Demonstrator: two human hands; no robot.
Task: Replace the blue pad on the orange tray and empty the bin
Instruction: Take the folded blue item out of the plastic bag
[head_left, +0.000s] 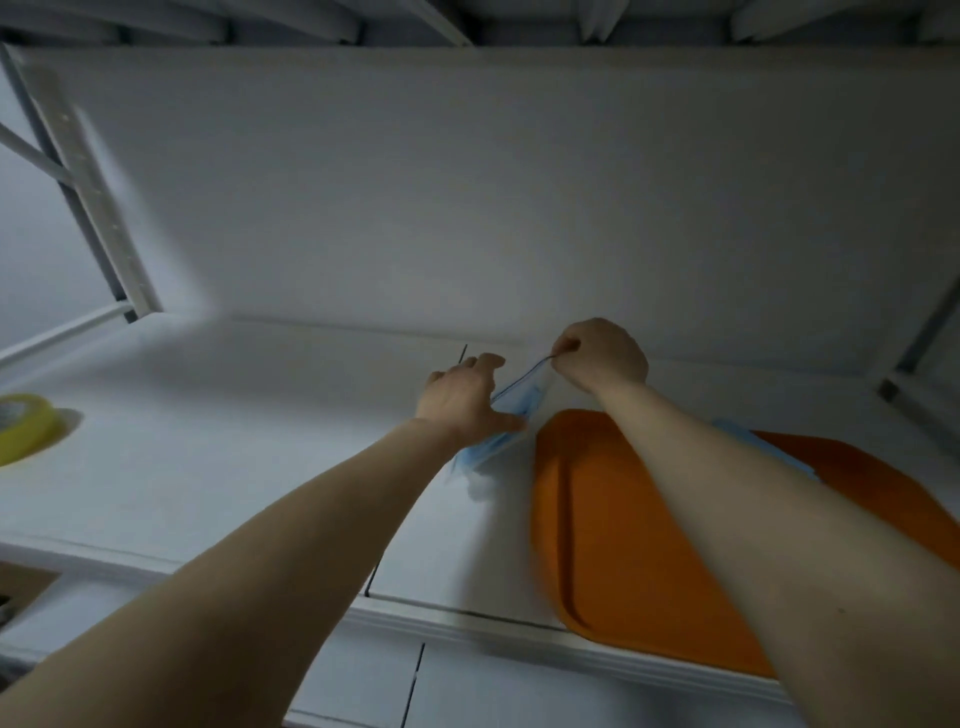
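The right hand (602, 358) pinches the thin top edge of a floppy clear plastic bag (537, 382) holding a soft folded blue pad (506, 410); the left hand (460, 397) lies open against it, fingers spread straight. The bag sits on the white table (208, 467), just beside the far corner of the glossy, round-cornered orange tray (613, 519).

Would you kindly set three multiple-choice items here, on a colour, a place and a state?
1. The tray is: A orange, B green, C black.
2. The yellow tape roll sits: A on the tray, B at the far left of the white surface, C on the floor.
3. The right hand: A lies flat, B hangs idle, C pinches the top edge of the clear bag.
Key: A, its surface is plainly orange; B, it lies apart from the tray; C, its grip closes on the rim.
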